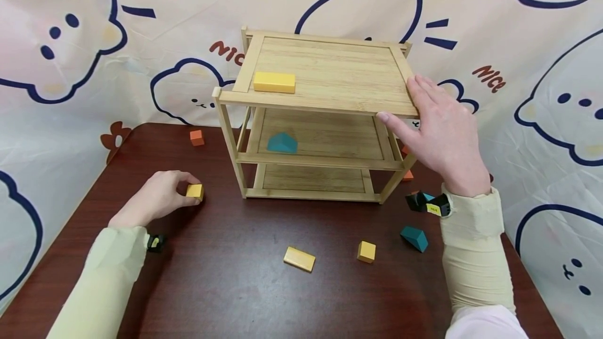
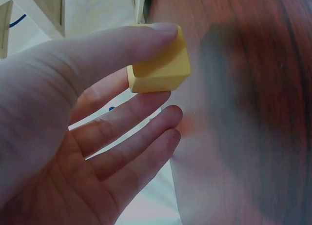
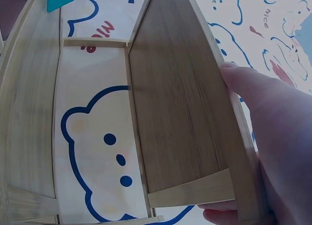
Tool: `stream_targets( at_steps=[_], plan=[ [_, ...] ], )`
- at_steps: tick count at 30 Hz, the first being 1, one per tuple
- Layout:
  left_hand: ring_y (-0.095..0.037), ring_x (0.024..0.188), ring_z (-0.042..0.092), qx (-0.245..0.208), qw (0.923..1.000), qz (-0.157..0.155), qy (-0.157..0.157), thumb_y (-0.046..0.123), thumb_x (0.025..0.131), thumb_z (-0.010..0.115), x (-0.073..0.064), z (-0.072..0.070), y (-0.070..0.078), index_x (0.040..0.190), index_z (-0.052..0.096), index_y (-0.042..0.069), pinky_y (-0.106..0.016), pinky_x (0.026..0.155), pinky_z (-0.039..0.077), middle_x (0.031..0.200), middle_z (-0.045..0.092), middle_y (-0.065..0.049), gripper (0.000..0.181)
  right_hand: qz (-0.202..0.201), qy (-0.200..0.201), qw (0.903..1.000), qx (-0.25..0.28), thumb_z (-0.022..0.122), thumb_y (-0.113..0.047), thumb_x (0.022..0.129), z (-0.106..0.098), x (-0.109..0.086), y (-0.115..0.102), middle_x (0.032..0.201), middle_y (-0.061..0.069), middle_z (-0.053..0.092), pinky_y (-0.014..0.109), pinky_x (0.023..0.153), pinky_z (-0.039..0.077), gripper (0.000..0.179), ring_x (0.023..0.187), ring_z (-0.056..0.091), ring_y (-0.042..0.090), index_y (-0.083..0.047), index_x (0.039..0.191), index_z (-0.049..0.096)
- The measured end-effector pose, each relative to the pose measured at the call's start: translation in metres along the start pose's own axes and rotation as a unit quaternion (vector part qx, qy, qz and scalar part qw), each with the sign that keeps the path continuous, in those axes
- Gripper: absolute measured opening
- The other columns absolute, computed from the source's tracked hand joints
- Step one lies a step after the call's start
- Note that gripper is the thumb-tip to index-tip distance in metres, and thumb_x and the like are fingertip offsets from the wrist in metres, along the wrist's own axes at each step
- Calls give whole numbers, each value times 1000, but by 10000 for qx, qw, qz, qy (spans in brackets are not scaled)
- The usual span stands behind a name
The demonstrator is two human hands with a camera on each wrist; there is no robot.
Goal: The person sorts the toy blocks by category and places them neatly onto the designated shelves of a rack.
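Observation:
My left hand pinches a small yellow cube at the left of the table. The left wrist view shows the thumb across one face of the cube and fingers behind it. My right hand grips the top right front corner of a three-tier wooden shelf, thumb along its front edge. From the right wrist, fingertips show round the shelf's end. A yellow rectangular block lies on the top tier, at its left. On the middle tier sits a teal block.
In front of the shelf lie a flat yellow block, another yellow cube and a teal wedge. An orange cube is at the back left of the dark wooden table. More orange pieces show right of the shelf. Patterned cloth hangs behind.

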State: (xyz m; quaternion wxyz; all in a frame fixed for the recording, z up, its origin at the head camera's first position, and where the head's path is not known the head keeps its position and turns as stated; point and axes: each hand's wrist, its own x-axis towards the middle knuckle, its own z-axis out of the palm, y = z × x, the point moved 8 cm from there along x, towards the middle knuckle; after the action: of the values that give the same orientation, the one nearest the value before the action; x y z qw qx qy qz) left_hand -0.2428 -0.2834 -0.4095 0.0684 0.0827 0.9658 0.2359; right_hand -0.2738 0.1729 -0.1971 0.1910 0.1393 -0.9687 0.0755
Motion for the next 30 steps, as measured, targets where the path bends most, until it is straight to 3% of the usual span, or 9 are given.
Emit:
stream_targets(
  at_steps=[30],
  plan=[
    [-21, 80, 57, -77, 9988, 396, 261, 13, 73, 80, -2, 1, 20, 99, 70, 10, -40, 72, 48, 90, 64, -3, 28, -4, 96, 10000, 21, 47, -67, 84, 0, -1, -1, 150, 7, 27, 62, 92, 31, 85, 132, 31, 33, -14, 148, 29]
  ],
)
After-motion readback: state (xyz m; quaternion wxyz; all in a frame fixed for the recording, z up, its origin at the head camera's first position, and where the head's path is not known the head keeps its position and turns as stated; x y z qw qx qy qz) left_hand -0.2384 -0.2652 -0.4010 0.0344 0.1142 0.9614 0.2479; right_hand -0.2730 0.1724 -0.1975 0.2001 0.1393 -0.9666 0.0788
